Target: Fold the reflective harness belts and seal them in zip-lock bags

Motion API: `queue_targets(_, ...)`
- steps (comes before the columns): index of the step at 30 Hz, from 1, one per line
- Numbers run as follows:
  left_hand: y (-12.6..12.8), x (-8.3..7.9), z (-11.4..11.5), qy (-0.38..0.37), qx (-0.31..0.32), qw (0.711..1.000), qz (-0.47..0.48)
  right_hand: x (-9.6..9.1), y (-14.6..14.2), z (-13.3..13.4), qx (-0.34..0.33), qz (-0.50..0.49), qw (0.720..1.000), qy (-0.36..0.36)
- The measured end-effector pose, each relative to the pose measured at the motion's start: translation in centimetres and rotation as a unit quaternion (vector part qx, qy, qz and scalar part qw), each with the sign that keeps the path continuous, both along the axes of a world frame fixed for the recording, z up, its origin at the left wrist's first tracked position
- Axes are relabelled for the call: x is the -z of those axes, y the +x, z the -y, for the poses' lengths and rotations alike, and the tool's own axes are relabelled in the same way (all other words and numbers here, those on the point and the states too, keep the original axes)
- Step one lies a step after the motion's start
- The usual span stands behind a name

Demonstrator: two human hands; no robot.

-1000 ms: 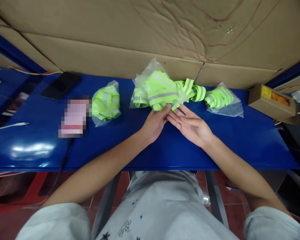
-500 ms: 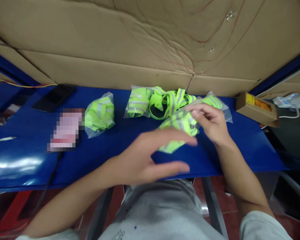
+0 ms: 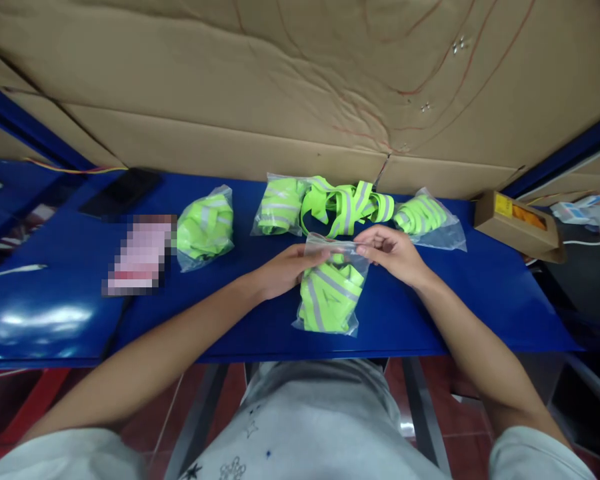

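A clear zip bag (image 3: 333, 293) stuffed with neon-yellow reflective strap lies near the front of the blue table, its open-looking top edge turned away from me. My left hand (image 3: 287, 270) pinches the bag's upper left corner. At the upper right corner, my right hand (image 3: 393, 253) grips the edge between thumb and fingers. Just behind is a loose heap of neon-yellow reflective straps (image 3: 347, 207) with grey stripes. Similar filled bags lie around: one bag (image 3: 280, 205) left of the heap, one bag (image 3: 423, 212) right of it, and another bag (image 3: 206, 225) farther left.
A blurred-out pink screen (image 3: 143, 257) lies on the left of the blue table (image 3: 455, 307), with a dark phone-like slab (image 3: 121, 192) behind it. A cardboard box (image 3: 515, 223) with orange contents stands at the right. Cardboard panelling (image 3: 205, 87) rises along the back edge.
My left hand has moved from above the bag to its upper left corner and closed there. The bag now lies upright toward me, nearer the front, with my right hand shifted left along with it.
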State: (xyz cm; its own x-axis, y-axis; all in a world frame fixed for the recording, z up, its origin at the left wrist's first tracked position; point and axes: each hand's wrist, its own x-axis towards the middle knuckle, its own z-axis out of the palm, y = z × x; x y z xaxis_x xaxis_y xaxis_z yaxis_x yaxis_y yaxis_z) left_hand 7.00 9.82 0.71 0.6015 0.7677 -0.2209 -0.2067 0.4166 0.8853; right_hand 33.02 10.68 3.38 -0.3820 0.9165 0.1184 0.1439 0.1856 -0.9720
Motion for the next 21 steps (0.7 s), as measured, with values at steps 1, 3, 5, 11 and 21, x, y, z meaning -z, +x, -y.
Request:
queue_targets(1,0.1,0.0,0.2,-0.010,-0.007,1.000,0.006,0.2,-0.2,0.3,0.018,-0.017,1.000,0.015)
queue_targets(3,0.1,0.1,0.3,-0.003,-0.030,1.000,0.011,0.5,-0.6,1.0,0.027,-0.024,0.999,0.039)
queue_targets(5,0.2,0.2,0.4,0.015,-0.057,0.998,0.007,0.5,-0.7,1.4,0.001,0.003,0.999,0.036)
queue_targets(11,0.5,-0.2,0.5,0.010,-0.097,0.995,0.005,0.3,0.7,1.1,-0.048,0.090,0.994,0.026)
queue_targets(21,-0.1,-1.9,0.8,0.032,-0.093,0.995,0.002,-0.7,0.3,0.8,-0.046,0.029,0.995,-0.082)
